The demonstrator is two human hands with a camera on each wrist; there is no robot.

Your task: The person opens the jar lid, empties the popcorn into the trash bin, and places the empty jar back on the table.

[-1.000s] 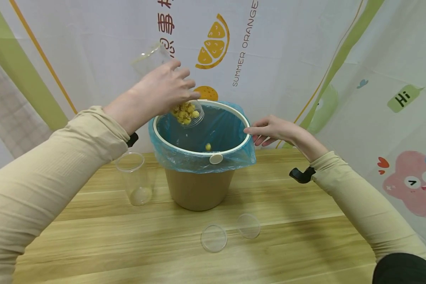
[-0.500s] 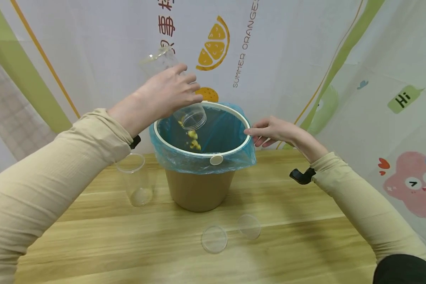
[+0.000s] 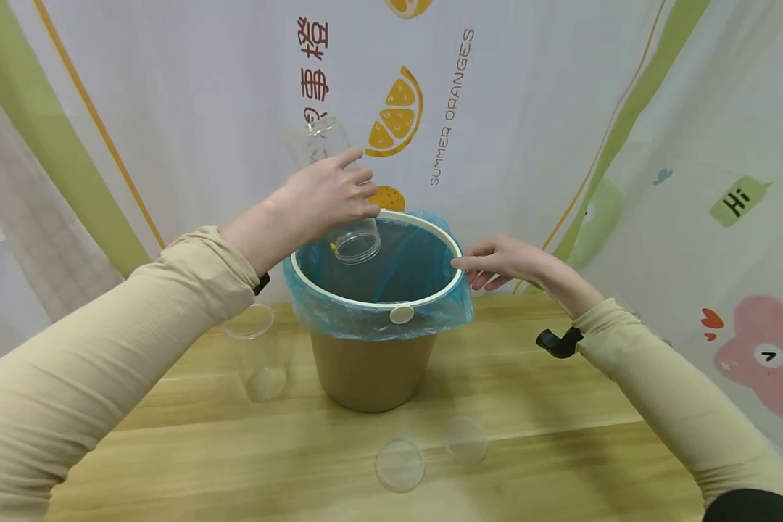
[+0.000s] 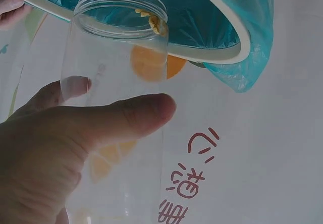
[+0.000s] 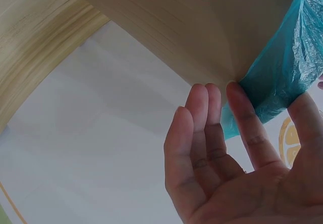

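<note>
My left hand [image 3: 322, 194] grips a clear plastic jar [image 4: 116, 57], fingers and thumb wrapped round its side. The jar is tipped with its mouth down over a brown trash can [image 3: 373, 373] lined with a blue bag [image 3: 346, 319]. A few yellow bits of what looks like popcorn [image 4: 155, 24] cling inside the jar's mouth. On the can's right side, my right hand [image 3: 505, 261] pinches the white rim [image 3: 424, 299] and the bag between thumb and index finger. Its other fingers are loosely bent, outside the can.
Left of the can, a second clear jar [image 3: 257, 355] stands upright without a lid. Two clear round lids, a nearer lid [image 3: 400, 465] and a farther lid [image 3: 466, 440], lie in front on the wooden table [image 3: 561, 449]. A printed curtain [image 3: 528, 109] hangs close behind.
Yellow pieces have fallen from the jar into the can, leaving only a few inside. The left hand has tilted the jar steeper. The right hand stays at the rim; the head view has tipped up slightly.
</note>
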